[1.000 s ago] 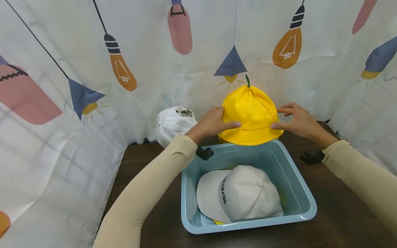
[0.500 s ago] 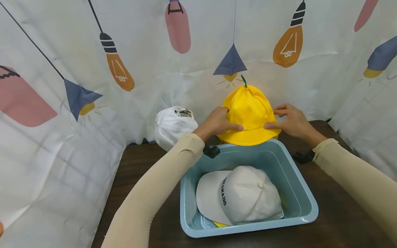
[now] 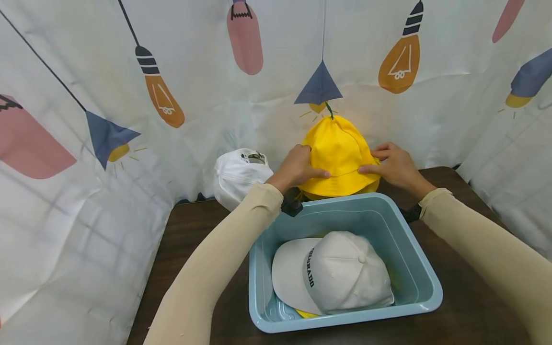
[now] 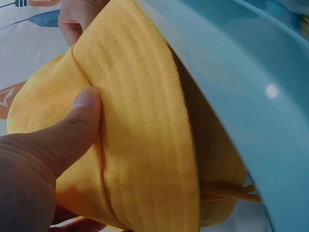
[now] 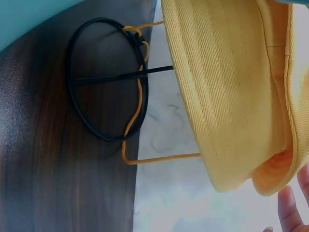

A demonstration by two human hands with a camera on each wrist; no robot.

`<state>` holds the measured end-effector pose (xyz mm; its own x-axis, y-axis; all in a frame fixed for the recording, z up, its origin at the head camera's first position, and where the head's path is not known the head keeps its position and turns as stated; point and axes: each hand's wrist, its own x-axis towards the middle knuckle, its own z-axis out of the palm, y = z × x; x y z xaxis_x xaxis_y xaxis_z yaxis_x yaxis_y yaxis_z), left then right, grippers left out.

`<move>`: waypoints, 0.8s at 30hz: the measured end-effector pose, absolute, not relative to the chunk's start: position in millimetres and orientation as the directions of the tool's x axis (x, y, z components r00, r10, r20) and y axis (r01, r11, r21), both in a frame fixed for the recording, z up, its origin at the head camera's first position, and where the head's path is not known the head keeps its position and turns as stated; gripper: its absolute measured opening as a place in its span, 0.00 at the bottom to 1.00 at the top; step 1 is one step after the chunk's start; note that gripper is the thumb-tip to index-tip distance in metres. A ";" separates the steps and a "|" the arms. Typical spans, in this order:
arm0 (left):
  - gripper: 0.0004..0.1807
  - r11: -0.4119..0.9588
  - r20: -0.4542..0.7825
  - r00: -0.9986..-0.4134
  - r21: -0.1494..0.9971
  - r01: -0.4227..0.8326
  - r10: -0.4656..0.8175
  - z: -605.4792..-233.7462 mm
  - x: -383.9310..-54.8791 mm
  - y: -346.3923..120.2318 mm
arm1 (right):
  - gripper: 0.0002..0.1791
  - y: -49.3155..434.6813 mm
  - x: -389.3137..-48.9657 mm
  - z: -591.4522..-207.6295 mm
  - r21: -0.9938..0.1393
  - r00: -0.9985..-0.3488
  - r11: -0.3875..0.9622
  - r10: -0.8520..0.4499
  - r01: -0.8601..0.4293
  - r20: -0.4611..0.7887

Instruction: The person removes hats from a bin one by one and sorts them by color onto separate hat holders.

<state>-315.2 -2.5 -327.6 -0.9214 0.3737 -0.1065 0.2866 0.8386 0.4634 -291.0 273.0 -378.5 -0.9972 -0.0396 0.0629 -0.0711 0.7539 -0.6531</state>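
Both hands hold a yellow bucket hat (image 3: pixel 336 153) with a green stem (image 3: pixel 329 110) on its crown, just behind the blue tub (image 3: pixel 256 282). My left hand (image 3: pixel 297 165) grips its left side, thumb on the seam above the brim (image 4: pixel 140 106). On the other side, my right hand (image 3: pixel 394 165) pinches the brim, thumb in front and fingers behind. A second yellow brim (image 5: pixel 217 92) with an orange-yellow cord (image 5: pixel 169 157) shows under the held one. It sits over a thin black stand (image 5: pixel 104 79) with a ring base.
An off-white cap (image 3: pixel 349 268) lettered COLORADO lies in the tub, with a bit of yellow (image 3: pixel 306 314) under its brim. A white cap (image 3: pixel 237 177) stands at the back left. Behind the dark wooden table (image 3: pixel 465 278) hangs a printed curtain (image 3: pixel 276 120).
The yellow hat has shifted left and its stem leans further left. My right hand has moved left with it; my left hand first moved slightly right, then stayed near there.
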 end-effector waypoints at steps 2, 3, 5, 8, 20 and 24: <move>0.45 0.844 -0.111 -0.924 0.457 0.280 0.367 -326.7 -314.8 -3.0 | 0.51 272.0 -290.9 -377.8 -0.655 -0.997 0.752 -0.033 -0.073 0.073; 0.45 0.846 -0.112 -0.924 0.453 0.280 0.366 -326.4 -314.6 -3.2 | 0.51 271.7 -290.5 -377.4 -0.654 -0.996 0.752 -0.031 -0.076 0.080; 0.45 0.848 -0.113 -0.925 0.452 0.278 0.363 -326.1 -313.6 -3.4 | 0.50 271.6 -289.0 -377.1 -0.648 -0.995 0.757 -0.027 -0.087 0.101; 0.44 0.845 -0.113 -0.926 0.461 0.271 0.359 -325.8 -311.6 -4.2 | 0.48 272.1 -285.7 -377.5 -0.639 -0.989 0.761 -0.027 -0.113 0.142; 0.14 0.811 0.156 -0.919 0.432 0.394 0.363 -327.0 -308.2 -6.2 | 0.36 282.1 -278.7 -384.7 -0.732 -0.968 0.660 0.026 -0.170 0.248; 0.12 0.803 0.218 -0.913 0.435 0.407 0.345 -329.3 -307.3 -5.7 | 0.30 280.8 -278.9 -384.0 -0.749 -0.960 0.634 0.041 -0.189 0.277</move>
<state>-307.3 -5.7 -329.3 -0.9129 0.3451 0.2180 0.4074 0.8028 0.4353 -278.9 280.8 -384.0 -0.9599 0.0411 0.2772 -0.1892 0.6345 -0.7494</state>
